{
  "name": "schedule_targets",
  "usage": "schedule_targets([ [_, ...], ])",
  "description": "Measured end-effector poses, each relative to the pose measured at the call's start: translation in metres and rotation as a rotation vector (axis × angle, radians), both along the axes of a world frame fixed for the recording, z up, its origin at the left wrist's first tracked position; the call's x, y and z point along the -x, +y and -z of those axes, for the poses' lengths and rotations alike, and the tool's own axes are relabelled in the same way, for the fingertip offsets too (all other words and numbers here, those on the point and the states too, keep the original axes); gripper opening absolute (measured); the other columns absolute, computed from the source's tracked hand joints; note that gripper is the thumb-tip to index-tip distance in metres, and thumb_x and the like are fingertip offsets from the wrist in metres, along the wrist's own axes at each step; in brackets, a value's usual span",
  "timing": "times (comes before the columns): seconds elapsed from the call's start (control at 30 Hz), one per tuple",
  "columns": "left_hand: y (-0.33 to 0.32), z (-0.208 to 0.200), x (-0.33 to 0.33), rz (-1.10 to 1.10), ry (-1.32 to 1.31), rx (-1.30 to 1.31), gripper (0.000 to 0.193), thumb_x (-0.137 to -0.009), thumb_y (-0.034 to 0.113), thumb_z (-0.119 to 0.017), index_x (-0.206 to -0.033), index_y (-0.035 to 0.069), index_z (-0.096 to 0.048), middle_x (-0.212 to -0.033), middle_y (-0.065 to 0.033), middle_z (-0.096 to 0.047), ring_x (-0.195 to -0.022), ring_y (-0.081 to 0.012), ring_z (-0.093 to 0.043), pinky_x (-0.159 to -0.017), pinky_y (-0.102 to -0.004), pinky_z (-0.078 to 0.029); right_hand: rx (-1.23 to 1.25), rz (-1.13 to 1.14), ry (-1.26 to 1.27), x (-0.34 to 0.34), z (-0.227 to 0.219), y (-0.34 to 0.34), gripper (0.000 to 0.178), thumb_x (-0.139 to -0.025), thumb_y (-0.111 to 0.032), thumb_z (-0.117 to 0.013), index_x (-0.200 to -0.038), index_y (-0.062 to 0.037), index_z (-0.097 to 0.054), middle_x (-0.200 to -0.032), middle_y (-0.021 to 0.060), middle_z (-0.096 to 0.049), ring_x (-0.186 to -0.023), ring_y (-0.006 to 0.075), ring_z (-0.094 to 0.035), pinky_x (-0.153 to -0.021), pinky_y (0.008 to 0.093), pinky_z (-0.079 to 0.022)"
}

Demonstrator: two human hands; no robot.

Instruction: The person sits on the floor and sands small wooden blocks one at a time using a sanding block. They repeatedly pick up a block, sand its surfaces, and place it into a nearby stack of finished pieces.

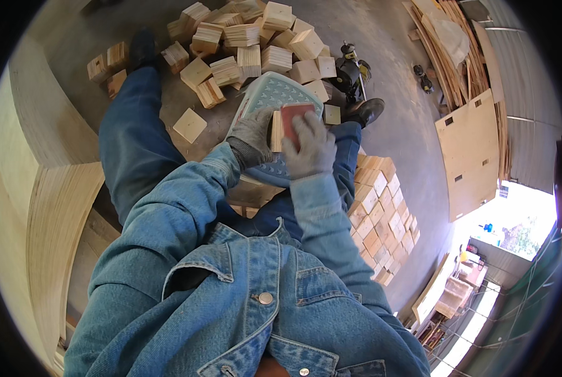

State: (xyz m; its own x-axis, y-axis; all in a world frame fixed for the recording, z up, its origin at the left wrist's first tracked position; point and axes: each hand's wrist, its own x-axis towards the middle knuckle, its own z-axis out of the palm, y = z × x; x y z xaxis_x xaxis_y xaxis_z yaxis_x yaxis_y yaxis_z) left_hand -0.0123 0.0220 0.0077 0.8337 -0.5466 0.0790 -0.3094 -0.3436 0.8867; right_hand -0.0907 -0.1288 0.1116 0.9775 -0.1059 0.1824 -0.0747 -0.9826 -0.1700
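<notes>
In a grey work glove, my left hand is closed on a small plywood block, holding it on edge with its layered side showing. My right hand, also gloved, grips a reddish-brown sanding block and presses it against the right face of the plywood block. The fingers of the right hand are slightly blurred. Both hands are over a pale blue plastic stool with a patterned top, standing between my legs. The glove and the sanding block hide part of the plywood block.
Loose plywood blocks lie heaped beyond the stool, with one square piece nearer on the floor. Neatly stacked blocks stand at my right. A black-and-yellow power tool sits by my right foot. Tall plywood stacks rise at left.
</notes>
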Motion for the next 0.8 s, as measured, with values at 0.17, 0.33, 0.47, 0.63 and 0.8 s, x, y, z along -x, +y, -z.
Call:
schedule_targets([
  [0.17, 0.001, -0.003, -0.001, -0.014, -0.021, 0.026, 0.094, -0.067, 0.041, -0.094, -0.144, 0.008, -0.052, -0.14, -0.021, -0.059, -0.133, -0.0413, -0.056, -0.116, -0.0474, -0.046, -0.053, -0.107, -0.077, 0.063, 0.0, 0.008, 0.058, -0.076, -0.026, -0.087, -0.131, -0.0154, -0.073, -0.144, 0.0138, -0.062, -0.121, 0.0383, -0.062, -0.105, 0.0509, -0.05],
  [0.33, 0.0, -0.001, 0.0, -0.002, -0.036, 0.043, 0.09, -0.069, 0.04, -0.093, -0.142, 0.009, -0.052, -0.137, -0.0204, -0.059, -0.132, -0.0404, -0.057, -0.115, -0.0468, -0.047, -0.117, -0.115, -0.082, 0.065, 0.003, 0.002, 0.056, -0.078, -0.029, -0.085, -0.132, -0.0213, -0.073, -0.146, 0.0063, -0.059, -0.123, 0.0393, -0.059, -0.105, 0.0537, -0.048],
  [0.47, 0.002, 0.002, -0.001, -0.018, -0.001, 0.025, 0.091, -0.068, 0.039, -0.093, -0.143, 0.01, -0.051, -0.138, -0.0208, -0.059, -0.132, -0.0397, -0.057, -0.115, -0.0468, -0.047, -0.06, -0.133, -0.039, 0.017, 0.0, 0.003, 0.054, -0.077, -0.027, -0.084, -0.129, -0.0156, -0.074, -0.141, 0.0131, -0.064, -0.125, 0.0347, -0.062, -0.107, 0.0499, -0.049],
  [0.63, -0.005, 0.012, 0.002, -0.066, -0.115, 0.074, 0.097, -0.065, 0.043, -0.097, -0.144, 0.011, -0.051, -0.135, -0.018, -0.061, -0.127, -0.0379, -0.06, -0.112, -0.0457, -0.049, 0.006, -0.06, -0.026, -0.059, 0.011, -0.008, 0.053, -0.083, -0.037, -0.079, -0.135, -0.0264, -0.071, -0.151, 0.0044, -0.059, -0.129, 0.0404, -0.059, -0.109, 0.0548, -0.048],
  [0.8, -0.005, 0.017, 0.001, -0.065, -0.058, -0.02, 0.099, -0.063, 0.043, -0.098, -0.144, 0.012, -0.05, -0.133, -0.0167, -0.062, -0.123, -0.0375, -0.063, -0.109, -0.0446, -0.051, -0.051, 0.041, 0.124, -0.09, 0.008, -0.008, 0.054, -0.085, -0.04, -0.078, -0.137, -0.0253, -0.07, -0.154, 0.0063, -0.057, -0.133, 0.0403, -0.056, -0.112, 0.0543, -0.046],
])
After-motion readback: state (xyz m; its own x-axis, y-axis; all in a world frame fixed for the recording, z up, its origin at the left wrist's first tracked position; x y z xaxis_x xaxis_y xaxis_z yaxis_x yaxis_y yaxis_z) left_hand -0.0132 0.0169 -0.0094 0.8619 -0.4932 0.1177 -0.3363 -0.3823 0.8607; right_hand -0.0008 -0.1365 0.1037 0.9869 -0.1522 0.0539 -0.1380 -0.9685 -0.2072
